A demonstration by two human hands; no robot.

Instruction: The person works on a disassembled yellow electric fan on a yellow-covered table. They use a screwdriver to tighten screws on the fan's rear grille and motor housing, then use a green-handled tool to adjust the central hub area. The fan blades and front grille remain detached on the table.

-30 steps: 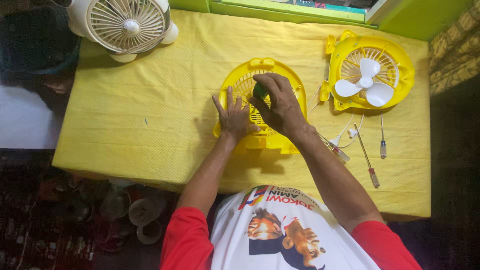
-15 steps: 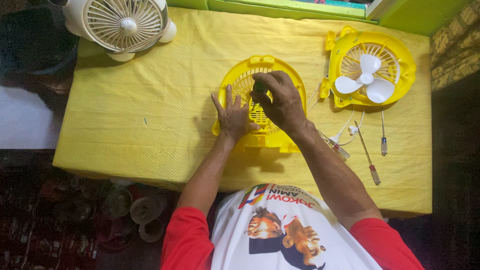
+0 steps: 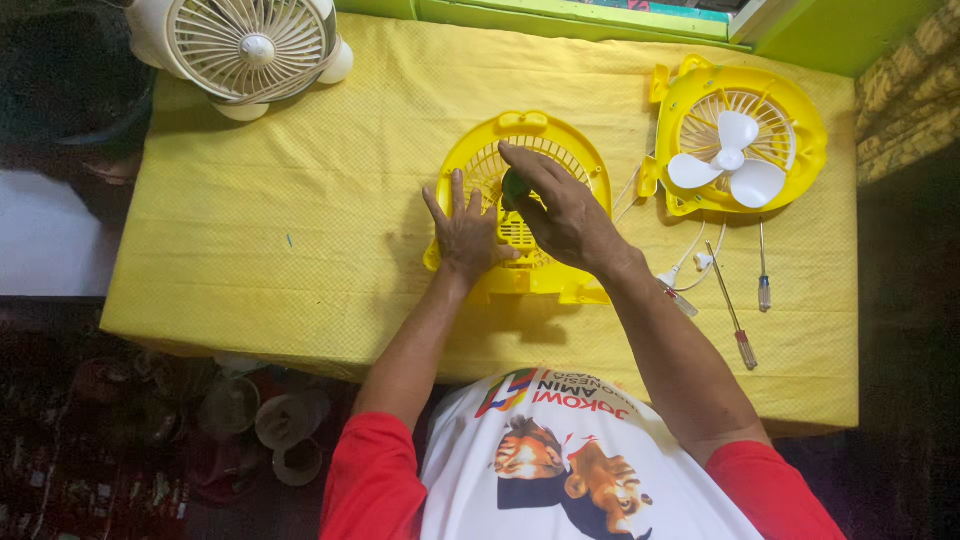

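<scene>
Counter (image 3: 300, 200) space under a yellow dimpled cloth carries everything here. At its far left corner a cream round plastic fan (image 3: 250, 45) lies face up, well apart from the work and out of reach of either arm. Near the middle sits a yellow round plastic fan grille shell (image 3: 565, 150), laid flat so its slotted face is open to the person from above. The left hand (image 3: 465, 235) lies on the shell's near left edge, fingers spread and flat, grasping nothing; it seems to pin the shell so it cannot slide. The right hand (image 3: 565, 215) arches over the shell's centre, fingers curled around a small dark green handle (image 3: 516, 185), probably a tool stood upright into the grille; what its tip meets is hidden. Right of the shell, a yellow fan housing with a white three-blade propeller (image 3: 740, 150) lies face up, white cords (image 3: 690, 265) trailing from it. Two thin metal screwdrivers (image 3: 740, 320) rest just beside, within easy reach.
</scene>
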